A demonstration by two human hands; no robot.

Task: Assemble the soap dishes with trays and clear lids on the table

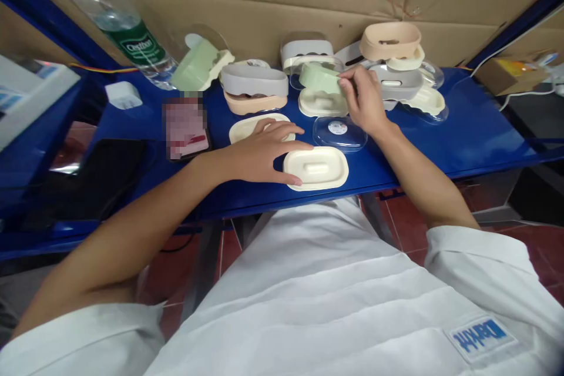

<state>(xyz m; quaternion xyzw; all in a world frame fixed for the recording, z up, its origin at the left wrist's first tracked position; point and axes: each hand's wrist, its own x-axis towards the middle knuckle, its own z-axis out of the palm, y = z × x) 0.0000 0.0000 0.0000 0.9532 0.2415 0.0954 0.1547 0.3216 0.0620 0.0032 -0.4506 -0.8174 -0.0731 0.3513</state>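
My left hand (268, 150) reaches over a cream oval tray (316, 169) with a raised bar in its middle, thumb and index finger on either side of its left end. Under the other fingers of that hand lies a second cream tray (241, 129). Fingers and thumb of my right hand (366, 97) pinch the right end of a light green oval ring (318, 77), which is held above another cream tray (324, 107). Between the two hands rests a clear plastic cover (339, 135) with a round white label.
Behind are grey oval rings (254, 81), peach rings (390, 38), a tilted green ring (196, 64) and more clear covers. On the left stand a water bottle (132, 41), a white charger (123, 96) and a phone (187, 129). A cardboard wall (247, 6) backs the blue table (476, 123).
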